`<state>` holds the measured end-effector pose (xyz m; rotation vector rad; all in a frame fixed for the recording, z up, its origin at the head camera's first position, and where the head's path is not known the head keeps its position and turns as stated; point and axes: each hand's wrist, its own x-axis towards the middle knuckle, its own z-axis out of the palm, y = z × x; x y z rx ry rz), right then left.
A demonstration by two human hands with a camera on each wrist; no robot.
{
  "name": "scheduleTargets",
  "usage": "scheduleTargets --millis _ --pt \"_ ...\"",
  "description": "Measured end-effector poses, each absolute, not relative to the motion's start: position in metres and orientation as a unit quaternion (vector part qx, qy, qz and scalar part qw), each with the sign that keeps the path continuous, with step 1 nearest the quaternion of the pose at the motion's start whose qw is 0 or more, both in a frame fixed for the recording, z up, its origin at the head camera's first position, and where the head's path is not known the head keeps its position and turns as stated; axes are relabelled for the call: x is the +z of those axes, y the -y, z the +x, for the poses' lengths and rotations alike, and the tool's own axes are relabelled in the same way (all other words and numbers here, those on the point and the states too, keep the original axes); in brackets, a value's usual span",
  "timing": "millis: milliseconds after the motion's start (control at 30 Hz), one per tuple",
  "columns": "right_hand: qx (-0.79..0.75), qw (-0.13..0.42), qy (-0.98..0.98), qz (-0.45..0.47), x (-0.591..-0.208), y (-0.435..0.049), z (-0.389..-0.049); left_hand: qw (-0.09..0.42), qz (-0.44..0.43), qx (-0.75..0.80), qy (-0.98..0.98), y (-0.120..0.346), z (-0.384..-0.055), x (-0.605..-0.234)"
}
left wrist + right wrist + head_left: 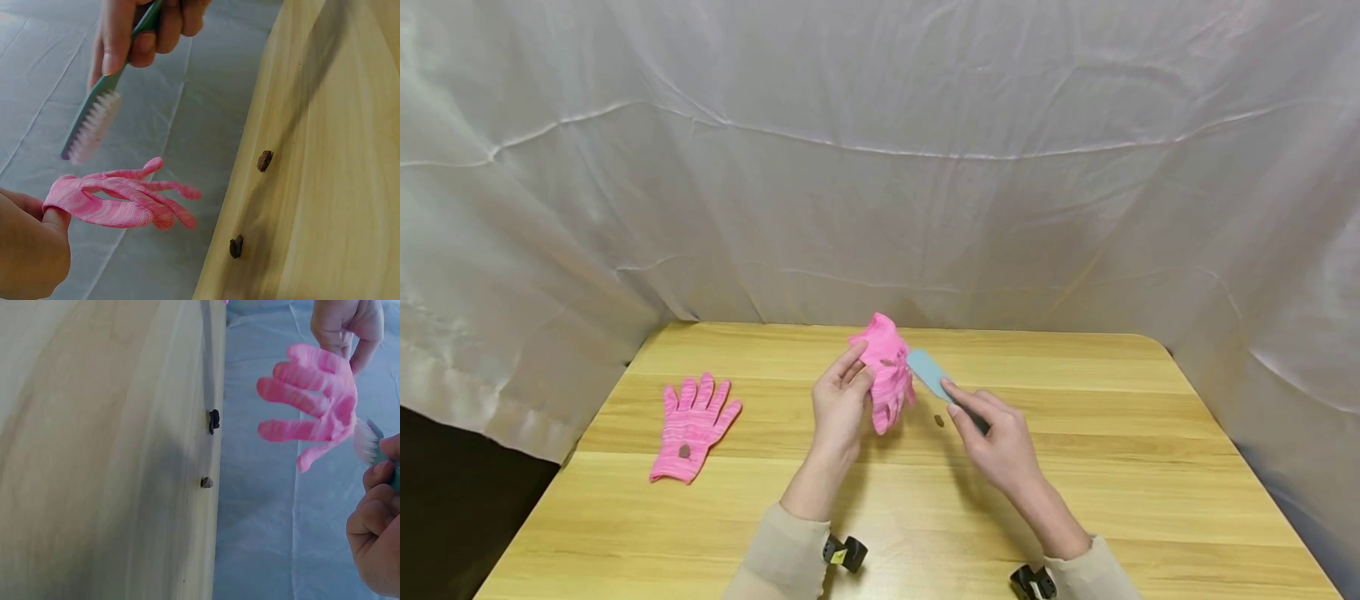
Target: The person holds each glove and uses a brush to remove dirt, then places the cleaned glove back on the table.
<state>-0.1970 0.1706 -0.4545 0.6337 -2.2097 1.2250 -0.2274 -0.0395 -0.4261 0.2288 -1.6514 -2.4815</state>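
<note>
Above the middle of the table, my left hand (838, 404) pinches a pink knit glove (886, 375) by its cuff side, its fingers dangling loosely. A brown smudge or bit shows on the glove in the head view. My right hand (1000, 437) grips the dark handle of a blue-green brush (929, 372); its white bristles (94, 128) point toward the glove. In the right wrist view the bristles (364, 440) are at the glove's edge, while the left wrist view shows a gap, so contact is hard to tell.
A second pink glove (692, 429) lies flat at the table's left, a brown lump (684, 451) on its cuff. Small dark brown lumps (264, 160) lie on the wooden table (1112, 467). A grey cloth (925, 225) hangs behind the table.
</note>
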Motion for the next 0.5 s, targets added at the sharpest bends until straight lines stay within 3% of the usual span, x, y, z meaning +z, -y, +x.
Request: scheduleTargets --millis 500 --pt "0.436 0.301 0.802 0.275 -0.456 -0.166 -0.197 0.06 0.024 -0.807 0.587 0.027 -0.222 -0.432"
